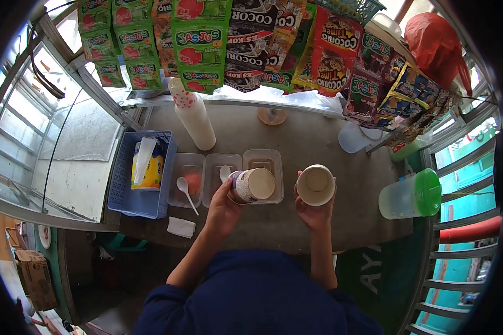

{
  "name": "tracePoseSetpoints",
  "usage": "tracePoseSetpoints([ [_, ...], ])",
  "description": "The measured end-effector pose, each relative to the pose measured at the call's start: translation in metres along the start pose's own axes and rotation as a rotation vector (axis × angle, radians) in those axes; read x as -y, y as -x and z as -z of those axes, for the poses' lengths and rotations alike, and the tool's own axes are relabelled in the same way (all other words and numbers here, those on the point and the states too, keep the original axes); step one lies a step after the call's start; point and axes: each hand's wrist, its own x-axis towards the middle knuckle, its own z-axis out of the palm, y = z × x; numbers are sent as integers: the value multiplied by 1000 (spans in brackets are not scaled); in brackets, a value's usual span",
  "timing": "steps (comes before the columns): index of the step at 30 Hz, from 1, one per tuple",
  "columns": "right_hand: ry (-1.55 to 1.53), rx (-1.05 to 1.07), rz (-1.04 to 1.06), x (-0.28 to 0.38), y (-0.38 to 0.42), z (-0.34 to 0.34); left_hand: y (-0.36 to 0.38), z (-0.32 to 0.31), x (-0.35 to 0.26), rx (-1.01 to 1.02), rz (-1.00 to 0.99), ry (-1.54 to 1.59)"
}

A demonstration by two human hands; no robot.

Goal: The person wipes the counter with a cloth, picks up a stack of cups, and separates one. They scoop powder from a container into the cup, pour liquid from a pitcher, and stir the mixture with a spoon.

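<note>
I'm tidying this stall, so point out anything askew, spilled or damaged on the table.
No spill or damage stands out. Slightly askew is the spoon in the leftmost clear tub: its handle sticks out past the near rim.

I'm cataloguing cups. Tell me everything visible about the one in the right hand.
The cup looks like cream-coloured paper, with a round rim and smooth inner walls narrowing to a round bottom. Its mouth faces the camera, and it appears empty. The right hand holds it by its sides over the table; its outside is mostly hidden.
</note>
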Motion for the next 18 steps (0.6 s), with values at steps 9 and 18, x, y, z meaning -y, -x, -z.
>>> tracePoseSetpoints([
  [9, 116, -167, 35, -1, -7, -22, -2, 9, -1, -99, 213, 201],
  [18, 551, -384, 435, -30, -86, -32, -14, 36, -9, -70, 219, 341],
])
